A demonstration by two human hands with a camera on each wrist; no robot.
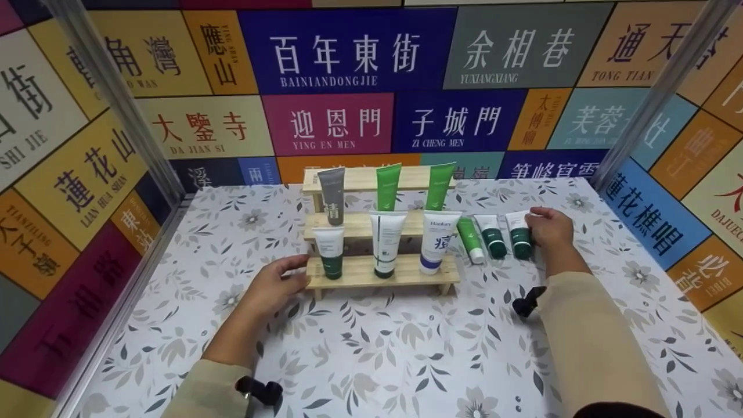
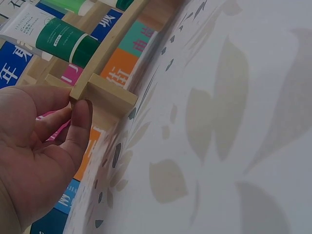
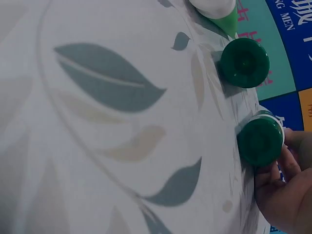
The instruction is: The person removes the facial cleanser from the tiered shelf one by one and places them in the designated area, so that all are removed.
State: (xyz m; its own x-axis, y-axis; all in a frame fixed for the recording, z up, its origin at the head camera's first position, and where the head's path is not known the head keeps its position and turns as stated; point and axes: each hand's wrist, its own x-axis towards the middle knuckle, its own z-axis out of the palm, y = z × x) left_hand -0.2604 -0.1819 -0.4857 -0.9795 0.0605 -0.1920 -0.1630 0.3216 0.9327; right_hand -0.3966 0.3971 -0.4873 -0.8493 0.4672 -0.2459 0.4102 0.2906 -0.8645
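Observation:
My left hand (image 1: 271, 288) is at the left end of a tiered wooden display stand (image 1: 354, 281). In the left wrist view its thumb and fingers pinch the end of the lowest shelf (image 2: 100, 66). At the right, my right hand (image 1: 554, 232) holds the side of a white squeeze tube with a dark green lower part (image 1: 521, 241); its green cap (image 3: 261, 142) faces the right wrist camera. Beside this tube lie a similar white-and-green tube (image 1: 492, 237) and a slim green tube with a white cap (image 1: 471, 240).
On the front shelf stand a small white-and-green tube (image 1: 331, 252), a tall white tube (image 1: 385, 244) and a white tube with blue print (image 1: 436, 241). Behind them are a grey tube (image 1: 332, 197) and green tubes (image 1: 387, 186). Printed panels (image 1: 348, 52) wall the leaf-patterned tabletop (image 1: 371, 348).

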